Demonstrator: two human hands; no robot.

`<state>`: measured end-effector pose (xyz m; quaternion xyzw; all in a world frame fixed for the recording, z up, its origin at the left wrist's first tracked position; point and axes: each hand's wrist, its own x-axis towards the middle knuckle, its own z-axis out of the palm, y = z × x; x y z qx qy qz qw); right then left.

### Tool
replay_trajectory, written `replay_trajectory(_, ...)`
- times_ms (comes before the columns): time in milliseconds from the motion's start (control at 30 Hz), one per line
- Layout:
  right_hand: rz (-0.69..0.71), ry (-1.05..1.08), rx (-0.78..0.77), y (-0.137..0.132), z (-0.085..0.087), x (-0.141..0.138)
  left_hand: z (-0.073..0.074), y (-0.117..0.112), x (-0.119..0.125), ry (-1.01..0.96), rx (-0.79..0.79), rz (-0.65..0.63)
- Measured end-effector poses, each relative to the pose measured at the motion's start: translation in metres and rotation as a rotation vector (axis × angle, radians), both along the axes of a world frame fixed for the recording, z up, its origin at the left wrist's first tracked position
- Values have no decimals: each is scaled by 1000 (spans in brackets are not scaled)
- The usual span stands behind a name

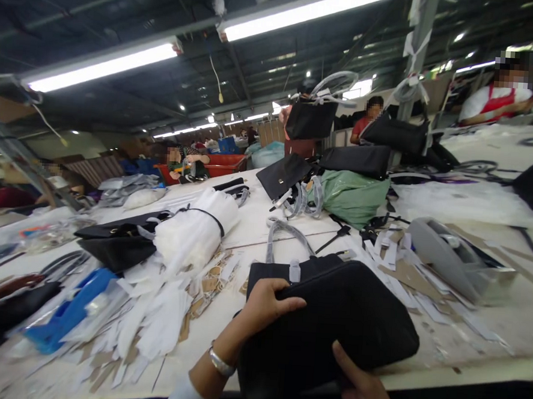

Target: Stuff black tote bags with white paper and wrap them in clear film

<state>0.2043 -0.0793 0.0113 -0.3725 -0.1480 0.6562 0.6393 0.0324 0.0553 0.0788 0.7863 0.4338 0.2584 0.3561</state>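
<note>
At the near edge of the table [459, 363], the left hand [264, 308] clamps the black bag [350, 307] toward its left end; the bag stretches rightward, long axis crosswise; lower down, the right hand [365, 389] touches it, grip unclear.

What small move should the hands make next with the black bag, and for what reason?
Perhaps slide the black bag a little farther onto the table, guided by both hands: the bag is tilted, its lower part appears to overlap the table's near edge, and the left hand and right hand both touch it.
</note>
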Motion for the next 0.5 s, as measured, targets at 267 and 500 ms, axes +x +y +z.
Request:
replay_trajectory(267,-98,-369,307,66,69,27,4,-8,28,-638,139,284)
replay_trajectory(500,191,-1153,502,104,183,62,19,-3,75,-1174,216,275)
